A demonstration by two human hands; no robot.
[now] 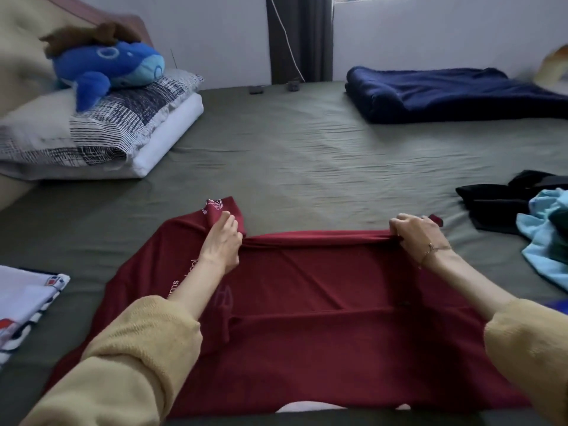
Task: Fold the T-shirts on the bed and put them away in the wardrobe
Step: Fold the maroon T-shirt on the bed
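1. Head view. A maroon T-shirt (307,290) lies spread on the bed (292,149), directly under and between both forearms.
2. Left hand (222,238): fingers curled, pinching the shirt's far edge where a printed corner flips up just beyond the knuckles.
3. Right hand (415,233): fingers curled tight around the same far edge, which bunches into a ridge running between the two hands.
4. Judgement: a fold is in progress; the shirt is not yet a compact stack, and the wardrobe is not in view.
5. To the right of the right hand: a heap of unfolded clothes (528,210), black and pale blue. Well to the left of the left hand: a white printed garment (24,302), apparently folded.
6. Beyond the hands: pillows (101,133) with a blue plush toy (107,69) on top, and a navy blanket (455,93).
7. Risks, as judged: the fabric looks slippery, so the left pinch could lose the edge; unequal pull would skew the fold; creases across the middle could get trapped inside; the left sleeve covers part of the cloth and may drag it.
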